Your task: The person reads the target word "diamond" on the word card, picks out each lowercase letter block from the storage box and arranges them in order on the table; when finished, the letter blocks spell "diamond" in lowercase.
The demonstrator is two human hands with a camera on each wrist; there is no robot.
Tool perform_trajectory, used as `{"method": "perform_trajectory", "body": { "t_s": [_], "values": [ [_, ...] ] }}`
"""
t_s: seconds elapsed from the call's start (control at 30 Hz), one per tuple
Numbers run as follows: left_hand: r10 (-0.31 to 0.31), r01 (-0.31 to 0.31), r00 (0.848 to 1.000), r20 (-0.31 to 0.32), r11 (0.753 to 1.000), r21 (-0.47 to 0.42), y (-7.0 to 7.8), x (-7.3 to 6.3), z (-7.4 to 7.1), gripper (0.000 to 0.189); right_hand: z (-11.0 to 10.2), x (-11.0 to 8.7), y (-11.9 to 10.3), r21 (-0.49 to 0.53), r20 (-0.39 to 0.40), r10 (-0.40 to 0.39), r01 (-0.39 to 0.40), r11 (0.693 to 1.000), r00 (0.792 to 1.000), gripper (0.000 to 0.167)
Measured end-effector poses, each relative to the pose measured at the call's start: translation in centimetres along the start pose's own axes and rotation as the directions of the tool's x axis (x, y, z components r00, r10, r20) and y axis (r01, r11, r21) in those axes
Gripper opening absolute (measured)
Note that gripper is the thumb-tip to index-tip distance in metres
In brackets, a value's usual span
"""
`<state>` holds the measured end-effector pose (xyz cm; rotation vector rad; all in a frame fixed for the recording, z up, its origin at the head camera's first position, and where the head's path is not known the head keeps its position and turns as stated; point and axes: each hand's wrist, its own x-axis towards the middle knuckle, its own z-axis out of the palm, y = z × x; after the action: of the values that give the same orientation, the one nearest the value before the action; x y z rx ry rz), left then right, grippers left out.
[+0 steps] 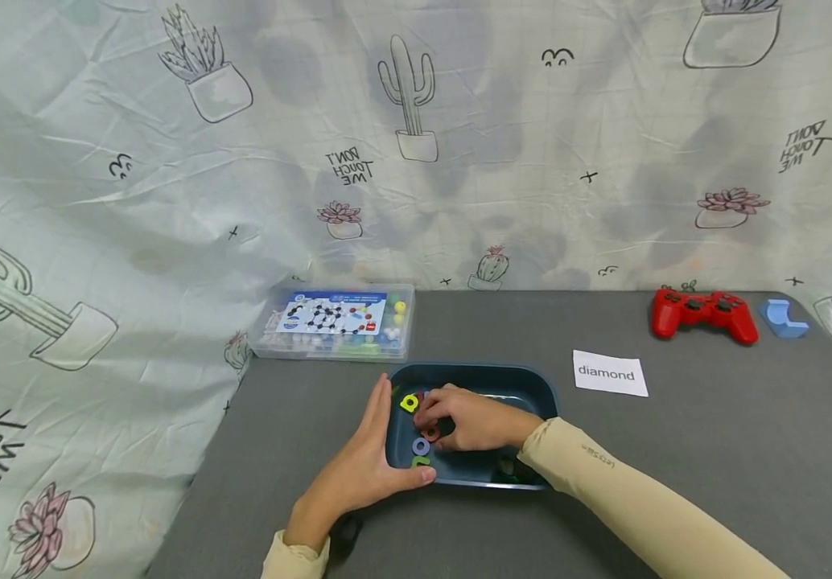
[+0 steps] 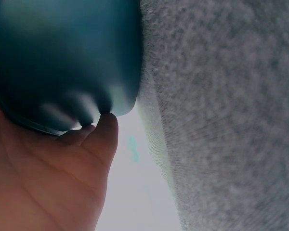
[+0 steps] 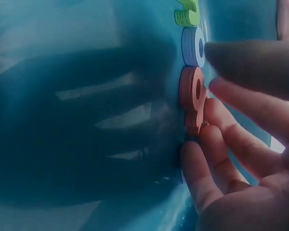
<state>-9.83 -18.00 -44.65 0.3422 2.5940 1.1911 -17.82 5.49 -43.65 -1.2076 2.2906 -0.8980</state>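
Observation:
A dark blue tray [image 1: 488, 370] holds small coloured letter pieces. My left hand [image 1: 364, 462] rests against its left side, fingers straight along the wall and thumb by the front edge. In the left wrist view, fingertips [image 2: 106, 118] press on the tray's outer wall. My right hand [image 1: 470, 418] is inside the tray, its fingertips at a red letter [image 3: 191, 89] and another red piece below it. In the right wrist view, a blue ring-shaped letter [image 3: 193, 46] and a green letter [image 3: 189, 13] line up above. A yellow letter [image 1: 409, 403] lies near the tray's far left corner.
A card printed "diamond" [image 1: 610, 374] lies right of the tray. Behind the tray stands a clear plastic case [image 1: 332, 322] of coloured parts. A red game controller [image 1: 703, 314] and a light blue block [image 1: 785, 318] are at the far right. A patterned cloth [image 1: 503, 145] hangs behind the grey table.

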Motion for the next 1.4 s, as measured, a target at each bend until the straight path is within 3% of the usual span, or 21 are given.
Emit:
{"method": "perform_trajectory", "body": {
  "t_s": [0.33, 0.5, 0.67, 0.9, 1.07, 1.17, 1.4],
  "values": [
    [-0.002, 0.002, 1.000, -0.004, 1.000, -0.013, 0.0, 0.0, 0.1, 0.135, 2.7, 1.4, 6.3, -0.109, -0.083, -0.142, 0.132, 0.985, 0.986, 0.028],
    [0.000, 0.000, 1.000, -0.007, 1.000, -0.017, 0.0, -0.1, 0.1, 0.134, 3.4, 1.8, 7.5, -0.184, -0.128, -0.184, 0.159, 0.970, 0.975, 0.032],
    [-0.005, 0.005, 1.000, -0.003, 1.000, -0.010, 0.0, 0.0, 0.0, 0.134, 2.8, 1.3, 6.2, -0.163, -0.124, -0.136, 0.115, 0.980, 0.983, 0.030],
    [-0.003, 0.003, 1.000, -0.003, 1.000, -0.011, 0.1, 0.0, 0.0, 0.135, 0.1, -0.3, 0.2, -0.106, -0.134, -0.051, 0.036, 0.994, 0.990, 0.017],
    [-0.001, 0.001, 1.000, -0.002, 1.000, -0.010, 0.1, 0.0, 0.0, 0.135, -0.2, -0.3, -0.4, -0.119, -0.162, -0.020, 0.001, 0.993, 0.987, 0.014],
    [-0.004, 0.004, 1.000, 0.000, 1.000, -0.007, 0.1, 0.0, 0.0, 0.134, -0.3, -0.3, -0.4, -0.106, -0.183, -0.039, 0.020, 0.994, 0.982, 0.016],
    [-0.012, 0.012, 1.000, -0.003, 1.000, -0.005, 0.1, 0.0, 0.1, 0.134, -0.6, -0.4, -0.9, 0.006, -0.232, -0.057, 0.060, 0.998, 0.971, 0.016]
  ]
}}
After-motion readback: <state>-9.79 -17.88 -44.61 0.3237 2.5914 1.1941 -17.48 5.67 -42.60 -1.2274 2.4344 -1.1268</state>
